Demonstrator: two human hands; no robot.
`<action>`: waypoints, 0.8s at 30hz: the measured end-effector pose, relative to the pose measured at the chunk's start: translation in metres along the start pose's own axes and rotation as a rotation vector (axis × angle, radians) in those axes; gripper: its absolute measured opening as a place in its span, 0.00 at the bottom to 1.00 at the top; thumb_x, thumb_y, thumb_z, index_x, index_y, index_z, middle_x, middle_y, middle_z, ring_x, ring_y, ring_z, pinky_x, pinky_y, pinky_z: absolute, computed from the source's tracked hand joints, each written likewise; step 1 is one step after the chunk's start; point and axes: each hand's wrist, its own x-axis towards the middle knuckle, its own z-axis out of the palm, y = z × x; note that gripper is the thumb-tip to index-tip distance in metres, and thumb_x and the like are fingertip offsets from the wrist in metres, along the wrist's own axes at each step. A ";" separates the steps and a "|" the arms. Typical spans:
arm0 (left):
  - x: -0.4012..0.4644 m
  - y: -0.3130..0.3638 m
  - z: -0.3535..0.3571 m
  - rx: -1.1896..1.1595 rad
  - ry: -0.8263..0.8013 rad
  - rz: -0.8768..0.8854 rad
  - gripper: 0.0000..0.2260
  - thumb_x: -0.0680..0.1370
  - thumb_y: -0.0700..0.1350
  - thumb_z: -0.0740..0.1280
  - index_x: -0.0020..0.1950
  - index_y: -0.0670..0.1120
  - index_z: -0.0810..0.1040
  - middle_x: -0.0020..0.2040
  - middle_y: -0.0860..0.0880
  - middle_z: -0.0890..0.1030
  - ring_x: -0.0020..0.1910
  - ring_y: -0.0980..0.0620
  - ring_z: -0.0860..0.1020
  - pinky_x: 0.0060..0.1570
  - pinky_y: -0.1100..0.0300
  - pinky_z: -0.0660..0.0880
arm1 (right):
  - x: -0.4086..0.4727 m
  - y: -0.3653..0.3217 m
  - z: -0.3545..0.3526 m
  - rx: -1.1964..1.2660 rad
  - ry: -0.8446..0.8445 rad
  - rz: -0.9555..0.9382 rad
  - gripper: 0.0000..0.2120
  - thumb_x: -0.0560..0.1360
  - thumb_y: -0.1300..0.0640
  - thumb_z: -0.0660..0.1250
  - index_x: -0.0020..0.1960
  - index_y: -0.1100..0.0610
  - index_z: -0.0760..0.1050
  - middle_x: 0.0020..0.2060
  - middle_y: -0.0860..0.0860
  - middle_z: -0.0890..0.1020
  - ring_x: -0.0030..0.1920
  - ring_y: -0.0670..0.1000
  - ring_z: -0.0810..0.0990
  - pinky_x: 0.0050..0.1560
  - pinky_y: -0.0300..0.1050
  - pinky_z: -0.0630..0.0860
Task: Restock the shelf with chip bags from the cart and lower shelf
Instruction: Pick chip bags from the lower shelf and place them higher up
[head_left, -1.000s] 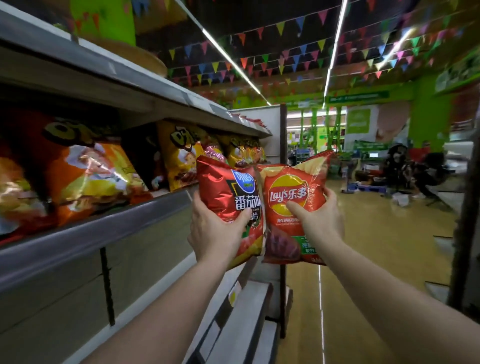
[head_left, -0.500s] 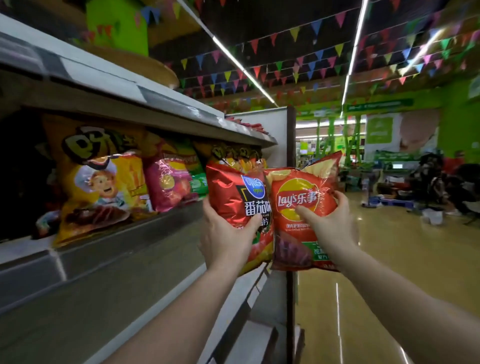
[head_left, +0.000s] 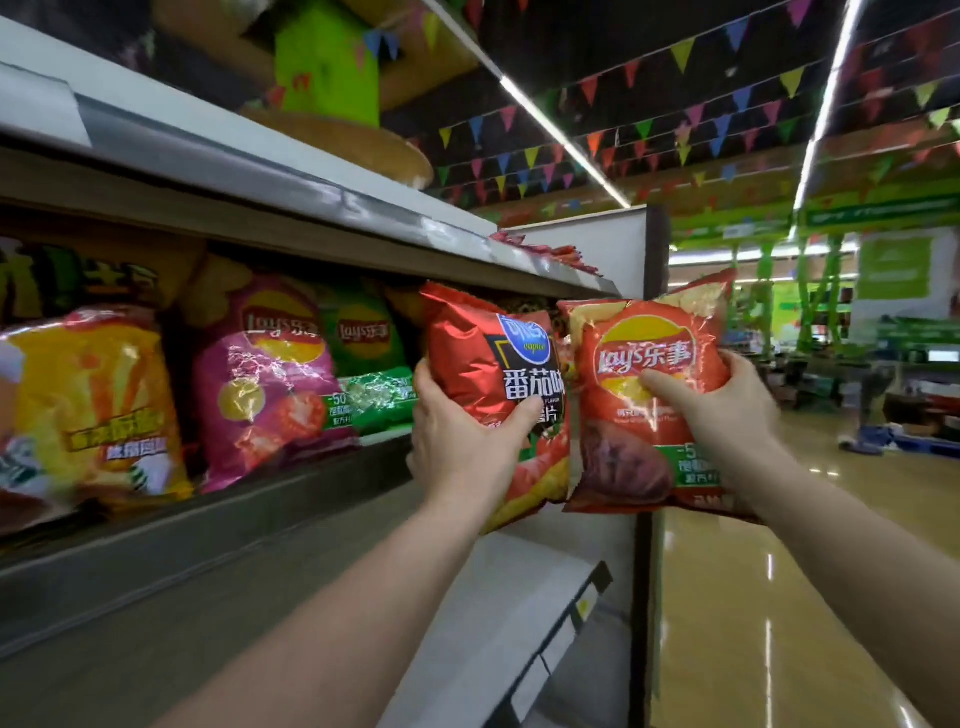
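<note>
My left hand (head_left: 462, 441) grips a shiny red Copico chip bag (head_left: 483, 358) by its lower left side. Beside it, my right hand (head_left: 722, 410) holds an orange-red Lay's chip bag (head_left: 649, 364), thumb across its front. Both bags are upright and held in the air in front of the right end of the middle shelf (head_left: 260, 509), nearly touching each other. On that shelf stand a pink Lay's bag (head_left: 265, 374), a green Lay's bag (head_left: 363, 353) and a yellow bag (head_left: 98, 410).
An upper shelf (head_left: 291, 187) overhangs the bags, with red packets (head_left: 550, 252) at its far end. A white end panel (head_left: 613, 249) closes the shelving. A lower shelf (head_left: 498, 623) juts out below. The shiny aisle floor (head_left: 779, 597) stretches right; store displays stand far off.
I have moved along the shelf towards its right end, with both bags held the same way. The pink and green Lay's bags now appear much closer, just left of my left hand.
</note>
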 end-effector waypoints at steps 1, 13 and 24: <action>0.001 0.000 0.002 0.014 0.019 -0.005 0.47 0.64 0.55 0.77 0.75 0.48 0.55 0.68 0.46 0.72 0.65 0.44 0.72 0.65 0.46 0.68 | 0.008 0.001 0.000 0.022 -0.017 -0.001 0.39 0.67 0.46 0.75 0.71 0.56 0.62 0.54 0.50 0.74 0.52 0.51 0.73 0.54 0.45 0.69; -0.010 0.019 0.009 0.182 0.289 -0.025 0.47 0.65 0.54 0.78 0.75 0.48 0.54 0.67 0.49 0.73 0.65 0.47 0.73 0.66 0.49 0.68 | 0.070 0.024 0.030 0.236 -0.416 0.025 0.45 0.55 0.37 0.77 0.66 0.55 0.69 0.56 0.53 0.79 0.53 0.56 0.80 0.58 0.58 0.75; -0.052 0.056 -0.046 0.288 0.538 -0.022 0.50 0.58 0.58 0.79 0.73 0.49 0.58 0.64 0.49 0.76 0.61 0.46 0.76 0.65 0.48 0.70 | 0.048 0.011 0.063 0.415 -0.690 0.030 0.39 0.57 0.41 0.78 0.62 0.55 0.71 0.54 0.54 0.80 0.51 0.57 0.81 0.56 0.56 0.77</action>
